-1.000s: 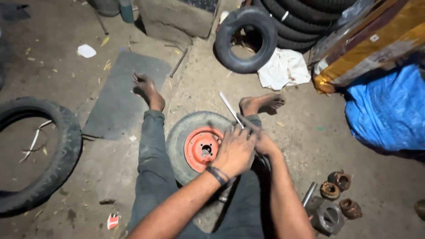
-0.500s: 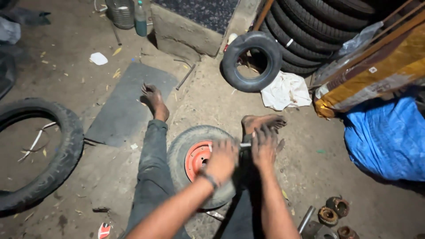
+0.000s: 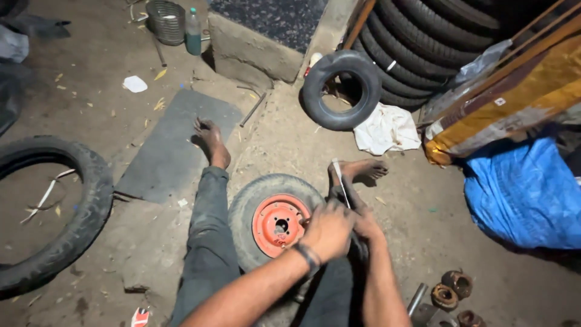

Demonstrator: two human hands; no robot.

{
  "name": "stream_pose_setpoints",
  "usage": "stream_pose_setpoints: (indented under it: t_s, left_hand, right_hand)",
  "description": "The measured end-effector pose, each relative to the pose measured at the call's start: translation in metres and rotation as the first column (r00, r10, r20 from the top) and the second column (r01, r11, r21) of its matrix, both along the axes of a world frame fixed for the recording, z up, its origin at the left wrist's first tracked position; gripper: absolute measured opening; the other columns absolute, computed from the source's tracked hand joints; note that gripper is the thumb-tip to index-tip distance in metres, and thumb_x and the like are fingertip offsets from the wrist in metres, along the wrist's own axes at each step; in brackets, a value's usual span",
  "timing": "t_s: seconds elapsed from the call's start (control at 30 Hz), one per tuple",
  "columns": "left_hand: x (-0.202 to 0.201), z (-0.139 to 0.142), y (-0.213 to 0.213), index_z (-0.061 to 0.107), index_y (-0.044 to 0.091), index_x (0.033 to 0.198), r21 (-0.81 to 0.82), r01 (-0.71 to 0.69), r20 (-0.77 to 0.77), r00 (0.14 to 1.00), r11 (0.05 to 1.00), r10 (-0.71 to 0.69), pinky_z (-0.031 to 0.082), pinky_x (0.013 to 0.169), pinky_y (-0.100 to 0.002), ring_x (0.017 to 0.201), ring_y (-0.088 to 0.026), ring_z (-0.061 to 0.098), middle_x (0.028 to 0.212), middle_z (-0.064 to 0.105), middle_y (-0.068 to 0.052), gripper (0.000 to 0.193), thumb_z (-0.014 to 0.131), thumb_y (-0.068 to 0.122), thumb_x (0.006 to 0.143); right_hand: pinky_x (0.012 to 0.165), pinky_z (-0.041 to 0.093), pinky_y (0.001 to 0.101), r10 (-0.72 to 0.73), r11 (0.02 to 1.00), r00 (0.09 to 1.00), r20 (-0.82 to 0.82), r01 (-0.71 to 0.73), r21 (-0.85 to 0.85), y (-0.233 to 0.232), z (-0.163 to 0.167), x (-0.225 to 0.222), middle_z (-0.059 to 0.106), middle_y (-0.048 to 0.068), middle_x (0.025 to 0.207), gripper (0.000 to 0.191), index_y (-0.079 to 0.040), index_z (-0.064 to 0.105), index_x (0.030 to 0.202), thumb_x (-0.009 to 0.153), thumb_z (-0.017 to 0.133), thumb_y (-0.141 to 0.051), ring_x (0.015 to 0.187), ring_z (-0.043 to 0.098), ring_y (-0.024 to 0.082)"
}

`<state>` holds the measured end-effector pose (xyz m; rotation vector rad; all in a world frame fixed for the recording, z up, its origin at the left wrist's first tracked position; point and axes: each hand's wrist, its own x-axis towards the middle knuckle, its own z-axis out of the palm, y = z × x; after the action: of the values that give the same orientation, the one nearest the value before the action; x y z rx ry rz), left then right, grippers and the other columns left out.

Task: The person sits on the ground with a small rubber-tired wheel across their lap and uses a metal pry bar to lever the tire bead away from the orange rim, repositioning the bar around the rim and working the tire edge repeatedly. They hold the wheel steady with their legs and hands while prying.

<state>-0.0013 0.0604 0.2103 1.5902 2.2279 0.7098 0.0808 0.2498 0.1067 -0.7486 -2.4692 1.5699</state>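
Head view: you're sitting on the dirt floor (image 3: 290,145), legs spread, w/ a small wheel (image 3: 273,221) lying flat between them; grey tyre, orange-red rim (image 3: 279,224) facing up, hub hole and bolt holes showing; your left hand (image 3: 327,230) is curled over the wheel's right edge, knuckles up, dark band on the wrist; your right hand (image 3: 365,223) sits just beside it, touching, closed round a slim metal bar (image 3: 340,181) that angles up and away toward your right foot (image 3: 358,170); both hands grip tight, fingers folded, not spread; bar's lower end is hidden under the hands, so can't tell where it meets the tyre; your left foot (image 3: 212,140) rests on a flat grey mat (image 3: 172,148) laid on the floor; far left, a big black tyre (image 3: 57,212) lies flat, pale strip inside it; top centre-right, a smaller black tyre (image 3: 342,89) leans upright near a stack of large tyres (image 3: 436,42), w/ a crumpled white cloth (image 3: 387,128) just below it; right side, a blue tarp (image 3: 526,194) bunched up, yellow-brown sacking (image 3: 508,103) above it; bottom right, a few rusty round parts (image 3: 451,290) and a short metal tube near your right forearm; top left, a wire basket (image 3: 166,19) and green bottle (image 3: 193,31) standing side by side; scrap of white paper on the floor near them.
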Motion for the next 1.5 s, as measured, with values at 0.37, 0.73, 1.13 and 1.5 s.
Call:
stream_pose_setpoints:
  t_s: [0.37,0.73,1.13,1.5]
  left_hand:
    - [-0.09,-0.064,0.047,0.056,0.01,0.137,0.07,-0.126,-0.283,0.949,0.99,0.141,0.027,0.113,-0.068,0.143,-0.043,0.04,0.141,0.054,-0.016,0.046,0.05,0.016,0.091]
    - [0.057,-0.008,-0.048,0.025,-0.013,0.152,-0.132,-0.215,-0.349,0.924,0.968,0.158,0.019,0.112,-0.073,0.134,-0.065,0.036,0.13,0.05,-0.041,0.081,0.057,0.023,0.087]
    - [-0.059,-0.012,0.053,0.071,0.008,0.108,0.599,0.025,-0.331,0.918,0.801,0.219,0.041,0.113,-0.046,0.122,-0.034,0.061,0.116,0.069,-0.015,0.037,0.061,0.03,0.081]
    - [-0.025,-0.031,-0.026,0.062,0.002,0.128,0.051,-0.153,-0.242,0.957,0.987,0.161,0.053,0.08,-0.051,0.095,-0.034,0.065,0.103,0.065,-0.016,0.035,0.057,0.022,0.1]
  right_hand:
    - [0.109,0.041,0.0577,-0.42,0.499,0.906,-0.044,0.271,0.823,-0.099,0.018,0.015,0.068,0.018,0.123,0.059,-0.011,0.06,0.139,0.096,0.06,-0.052,0.113,0.066,0.039]
    - [0.122,0.025,0.0469,-0.231,0.887,0.918,-0.323,0.335,0.318,-0.022,-0.016,-0.05,0.025,0.029,0.164,0.082,0.0,0.022,0.16,0.098,0.064,-0.033,0.152,0.026,0.041]
    - [0.09,0.053,0.0485,-0.111,0.755,0.986,0.128,0.0,0.656,-0.031,0.01,0.005,0.072,0.025,0.118,0.044,-0.007,0.065,0.131,0.091,0.067,-0.026,0.105,0.068,0.042]
    - [0.092,0.05,0.055,-0.353,0.578,0.925,-0.138,0.332,0.745,0.0,0.033,-0.043,0.071,0.023,0.109,0.03,-0.009,0.073,0.116,0.101,0.059,-0.031,0.103,0.066,0.045]
